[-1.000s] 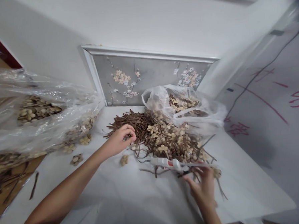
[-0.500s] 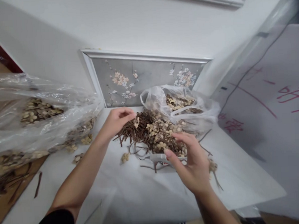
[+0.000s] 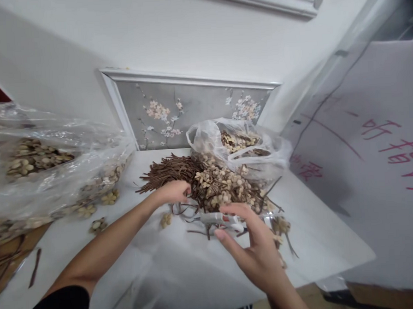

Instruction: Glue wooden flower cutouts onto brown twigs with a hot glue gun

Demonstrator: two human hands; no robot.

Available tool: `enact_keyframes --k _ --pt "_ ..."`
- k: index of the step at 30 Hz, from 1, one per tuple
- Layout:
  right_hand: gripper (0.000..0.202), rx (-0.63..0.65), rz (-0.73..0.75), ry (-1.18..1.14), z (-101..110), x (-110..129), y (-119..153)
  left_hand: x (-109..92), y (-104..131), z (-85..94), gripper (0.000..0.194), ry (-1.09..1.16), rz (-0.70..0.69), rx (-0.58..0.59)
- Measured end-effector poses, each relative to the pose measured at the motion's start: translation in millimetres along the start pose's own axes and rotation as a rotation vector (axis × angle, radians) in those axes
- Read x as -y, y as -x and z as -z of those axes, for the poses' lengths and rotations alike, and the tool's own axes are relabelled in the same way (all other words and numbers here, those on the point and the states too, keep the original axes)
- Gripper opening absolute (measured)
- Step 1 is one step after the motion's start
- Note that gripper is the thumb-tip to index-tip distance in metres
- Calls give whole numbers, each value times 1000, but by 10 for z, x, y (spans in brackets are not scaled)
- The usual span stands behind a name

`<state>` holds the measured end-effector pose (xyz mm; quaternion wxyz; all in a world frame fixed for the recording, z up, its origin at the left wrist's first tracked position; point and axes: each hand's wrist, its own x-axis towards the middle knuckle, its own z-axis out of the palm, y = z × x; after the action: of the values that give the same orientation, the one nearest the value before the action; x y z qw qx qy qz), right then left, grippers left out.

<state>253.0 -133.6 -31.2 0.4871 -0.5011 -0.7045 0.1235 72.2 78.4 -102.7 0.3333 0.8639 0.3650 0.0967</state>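
Observation:
My left hand [image 3: 176, 191] is curled closed at the front edge of the brown stems [image 3: 169, 169]; what its fingers hold, if anything, is hidden. Beside the stems spreads a heap of flowers [image 3: 218, 184] with cream petals and brown stems. A white glue gun [image 3: 213, 218] with a red trigger lies on its side in front of that heap. Over its handle end hovers my right hand [image 3: 258, 244], thumb and fingers apart, holding nothing. A loose flower [image 3: 166, 220] rests below my left hand, near some curled dark strips [image 3: 182, 212].
A clear plastic bag [image 3: 98, 146] of flowers stands at the left, and a white plastic bag [image 3: 205, 136] of flowers behind the heap. A framed blossom picture [image 3: 197, 109] leans on the wall. Several flowers lie on the white table [image 3: 321, 231].
My left hand has come down and toward me from the stems, its fingers now curled. My right hand has moved slightly down and left, and the glue gun shows more. The view has shifted.

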Motion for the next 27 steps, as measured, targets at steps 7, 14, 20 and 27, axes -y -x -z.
enact_keyframes --k 7,14,20,27 --pt "28 230 -41 -16 -187 -19 -157 250 363 -106 18 -67 24 -66" --pt "43 144 -38 145 -329 42 -640 -258 615 472 24 159 -37 -380" --pt "37 167 -207 -64 -495 114 -843 -652 958 514 13 769 -119 -494" --pt "15 208 -218 -304 -649 69 -883 -644 935 441 11 745 -85 -525"
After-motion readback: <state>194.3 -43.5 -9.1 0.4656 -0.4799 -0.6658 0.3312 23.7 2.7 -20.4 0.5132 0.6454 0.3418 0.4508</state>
